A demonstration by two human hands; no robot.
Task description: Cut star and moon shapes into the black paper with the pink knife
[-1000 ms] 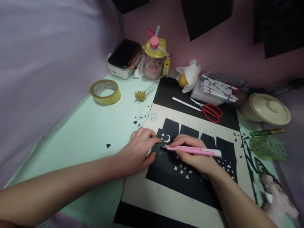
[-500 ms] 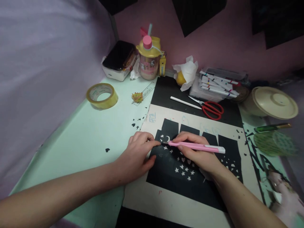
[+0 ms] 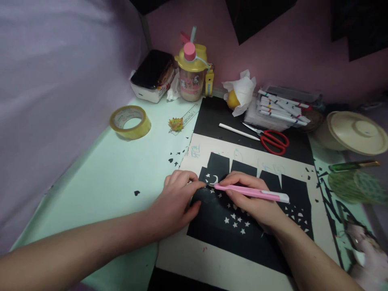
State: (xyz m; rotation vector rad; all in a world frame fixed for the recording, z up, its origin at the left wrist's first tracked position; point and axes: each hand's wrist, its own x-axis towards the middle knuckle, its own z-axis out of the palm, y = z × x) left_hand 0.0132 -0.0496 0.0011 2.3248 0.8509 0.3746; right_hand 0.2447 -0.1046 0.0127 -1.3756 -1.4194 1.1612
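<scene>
A pink craft knife [image 3: 247, 191] with a white end is pinched in my right hand [image 3: 251, 198]. Its blade tip meets a sheet of black paper [image 3: 218, 230] just below a cut-out crescent. Small star and heart shapes are cut through this sheet, whose top edge has tab-like strips. Against the sheet's left edge rests my left hand [image 3: 182, 190], index fingertip close beside the blade and thumb apart from it. Its other fingers are curled and partly hidden. Pale board [image 3: 178, 252] lies under the black paper.
Behind the sheet are red-handled scissors [image 3: 274, 141] and a white pen [image 3: 239, 131]. Clear tape [image 3: 130, 123] lies left, near a leaf-shaped piece [image 3: 176, 124] on a ruler. A drink cup [image 3: 191, 81], marker box [image 3: 281, 109] and lidded tub [image 3: 357, 131] stand farther back. Black scraps are scattered about.
The knife's rear end has swung slightly toward me, while the blade stays near the left fingertip. The whole view has shifted a little; my left hand keeps its place.
</scene>
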